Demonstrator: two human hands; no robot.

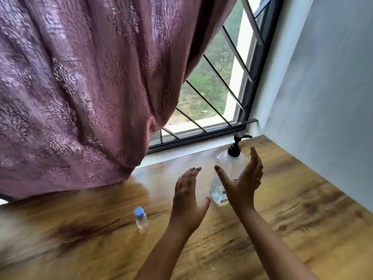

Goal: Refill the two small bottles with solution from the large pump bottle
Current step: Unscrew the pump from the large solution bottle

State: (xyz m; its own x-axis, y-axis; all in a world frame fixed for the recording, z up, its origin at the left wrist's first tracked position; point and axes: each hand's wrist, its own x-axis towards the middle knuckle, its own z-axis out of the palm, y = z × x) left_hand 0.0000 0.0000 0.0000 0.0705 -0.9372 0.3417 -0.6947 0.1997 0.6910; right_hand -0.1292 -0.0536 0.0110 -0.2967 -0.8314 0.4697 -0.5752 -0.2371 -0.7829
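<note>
Both your hands are spread and empty, left hand [186, 196] and right hand [242, 182] flanking the pump bottle [228, 174]; small bottle [141, 219] sits left on the table [302, 209], with bare wood beside it.

The large pump bottle [229, 174] stands on the counter [292, 209] toward its far side, just before the window [212, 87]; a small bottle [141, 219] stands nearer and well to its left; the curtain [80, 87] hangs behind, at left; both hands [187, 199] [242, 182] hover above the counter, before the pump bottle

Curtain [76, 87] crowding table's [302, 209] left
</note>
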